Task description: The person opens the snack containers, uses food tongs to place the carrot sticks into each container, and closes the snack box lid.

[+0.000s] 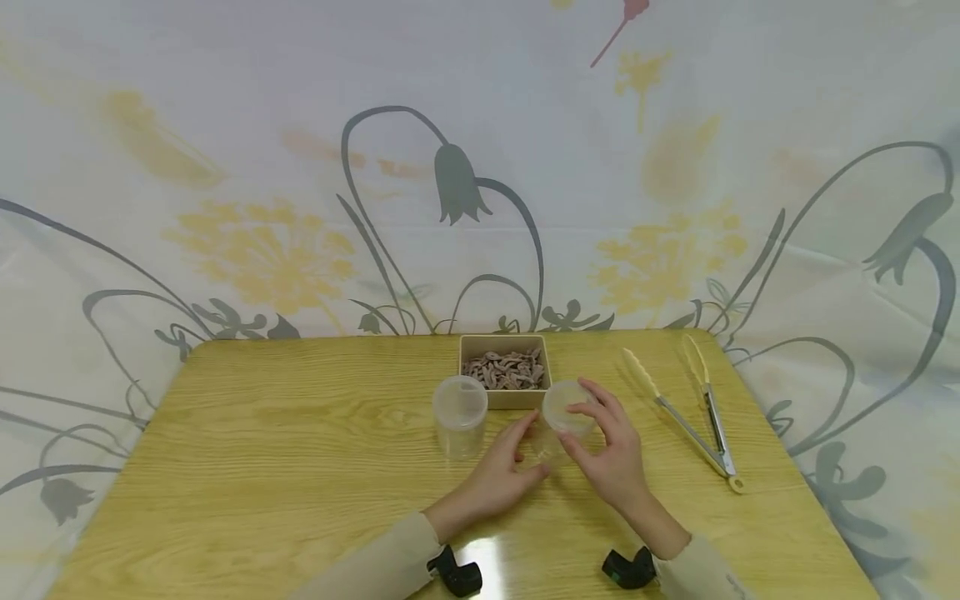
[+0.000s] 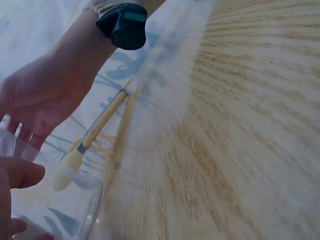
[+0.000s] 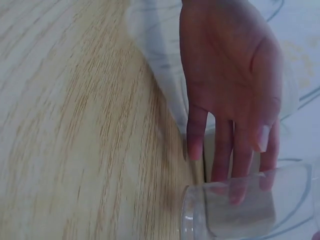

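Perhaps underheld, one clear jar (image 1: 557,417) stood on the counter (image 1: 300,450).
Its right grip (image 1: 613,454) clasped the top; the left grip (image 1: 501,477) lay loose alongside, so an uneven push could have tipped it.

Smooth clear plastic jars (image 1: 558,410), glossy wood-grained tabletop (image 1: 300,433), metal-armed tongs (image 1: 692,434).

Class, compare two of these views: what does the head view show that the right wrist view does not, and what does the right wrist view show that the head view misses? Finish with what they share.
Only the head view: the tongs, the brown strips and the black wrist devices.

Only the right wrist view: the palm side of the left hand; the head view shows its back.

Both: that hand, a clear jar, the wooden table and the patterned backdrop.
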Tool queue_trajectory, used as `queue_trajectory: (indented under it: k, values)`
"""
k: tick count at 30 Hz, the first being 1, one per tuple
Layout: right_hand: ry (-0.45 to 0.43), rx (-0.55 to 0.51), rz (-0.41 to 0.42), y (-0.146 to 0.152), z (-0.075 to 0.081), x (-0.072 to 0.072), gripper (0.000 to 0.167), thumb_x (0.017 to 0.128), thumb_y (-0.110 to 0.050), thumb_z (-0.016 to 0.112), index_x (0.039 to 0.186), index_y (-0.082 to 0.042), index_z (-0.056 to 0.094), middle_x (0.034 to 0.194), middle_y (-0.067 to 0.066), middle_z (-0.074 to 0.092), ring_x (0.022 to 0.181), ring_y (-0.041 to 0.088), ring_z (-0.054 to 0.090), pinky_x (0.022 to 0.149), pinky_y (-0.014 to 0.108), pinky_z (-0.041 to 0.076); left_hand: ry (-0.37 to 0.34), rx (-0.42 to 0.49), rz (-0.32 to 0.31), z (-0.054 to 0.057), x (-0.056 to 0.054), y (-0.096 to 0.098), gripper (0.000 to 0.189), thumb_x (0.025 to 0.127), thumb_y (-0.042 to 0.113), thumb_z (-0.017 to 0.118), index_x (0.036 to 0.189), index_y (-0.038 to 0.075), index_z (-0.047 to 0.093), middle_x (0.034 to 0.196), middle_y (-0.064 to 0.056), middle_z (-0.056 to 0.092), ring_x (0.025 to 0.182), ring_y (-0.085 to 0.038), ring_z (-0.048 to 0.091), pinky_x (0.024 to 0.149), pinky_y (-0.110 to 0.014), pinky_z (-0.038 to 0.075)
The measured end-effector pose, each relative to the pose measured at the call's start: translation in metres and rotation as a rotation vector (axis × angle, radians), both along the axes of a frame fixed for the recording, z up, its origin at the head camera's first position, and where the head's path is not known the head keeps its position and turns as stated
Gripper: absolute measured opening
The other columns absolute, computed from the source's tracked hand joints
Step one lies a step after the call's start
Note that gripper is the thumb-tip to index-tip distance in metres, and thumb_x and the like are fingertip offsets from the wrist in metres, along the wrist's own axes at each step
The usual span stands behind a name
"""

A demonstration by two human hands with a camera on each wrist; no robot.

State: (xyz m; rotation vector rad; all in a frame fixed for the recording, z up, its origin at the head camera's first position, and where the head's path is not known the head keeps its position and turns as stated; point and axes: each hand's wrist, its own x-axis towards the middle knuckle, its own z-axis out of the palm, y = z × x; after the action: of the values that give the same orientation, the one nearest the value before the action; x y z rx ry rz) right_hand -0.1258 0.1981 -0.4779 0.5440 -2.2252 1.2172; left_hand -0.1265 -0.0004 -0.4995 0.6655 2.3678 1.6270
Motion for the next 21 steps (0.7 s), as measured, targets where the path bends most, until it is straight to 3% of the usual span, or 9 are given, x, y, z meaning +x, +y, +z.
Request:
queue_trajectory:
  k: [3, 5, 8, 15, 21]
  values:
    - [0.021, -0.051, 0.038, -0.001, 0.005, 0.002, 0.039, 0.071, 0.009, 0.082, 0.106, -0.005, 0.07, 0.137, 0.023, 0.054, 0.125, 0.044, 0.05, 0.099, 0.017, 0.04, 0.033, -0.035, -0.012, 0.001, -0.001, -0.002, 0.079, 0.09, 0.019, 0.072, 0.156, 0.01, 0.03, 0.152, -0.013, 0.04, 0.134, -0.028, 0.042, 0.102, -0.041, 0.044]
    - [0.023, -0.098, 0.074, -0.005, 0.017, 0.007, 0.038, 0.07, 0.017, 0.079, 0.104, 0.003, 0.069, 0.133, 0.031, 0.052, 0.123, 0.05, 0.048, 0.098, 0.016, 0.041, 0.046, -0.047, -0.019, 0.002, -0.002, -0.004, 0.081, 0.089, 0.02, 0.072, 0.157, 0.011, 0.029, 0.153, -0.013, 0.039, 0.137, -0.029, 0.039, 0.108, -0.045, 0.039]
    - [0.015, -0.172, 0.119, -0.007, 0.021, 0.009, 0.041, 0.07, 0.023, 0.074, 0.107, 0.008, 0.065, 0.132, 0.036, 0.049, 0.124, 0.051, 0.046, 0.1, 0.019, 0.041, 0.065, -0.05, -0.027, 0.003, -0.001, -0.005, 0.082, 0.089, 0.02, 0.073, 0.157, 0.012, 0.028, 0.154, -0.011, 0.038, 0.14, -0.029, 0.036, 0.112, -0.05, 0.031]
    - [-0.081, -0.327, 0.161, -0.009, 0.023, 0.016, 0.035, 0.077, 0.024, 0.069, 0.109, 0.013, 0.061, 0.135, 0.031, 0.048, 0.127, 0.024, 0.048, 0.099, 0.021, 0.045, 0.142, -0.061, -0.037, 0.008, 0.003, -0.015, 0.084, 0.086, 0.02, 0.076, 0.156, 0.014, 0.03, 0.152, -0.008, 0.042, 0.138, -0.027, 0.041, 0.111, -0.049, 0.034]
    - [-0.205, -0.549, 0.231, -0.012, 0.025, 0.029, 0.029, 0.084, 0.024, 0.059, 0.111, 0.022, 0.049, 0.134, 0.025, 0.048, 0.127, 0.021, 0.047, 0.093, 0.022, 0.048, 0.13, -0.037, -0.096, 0.014, 0.011, -0.026, 0.087, 0.084, 0.023, 0.08, 0.155, 0.015, 0.031, 0.153, -0.006, 0.042, 0.137, -0.024, 0.042, 0.111, -0.046, 0.034]
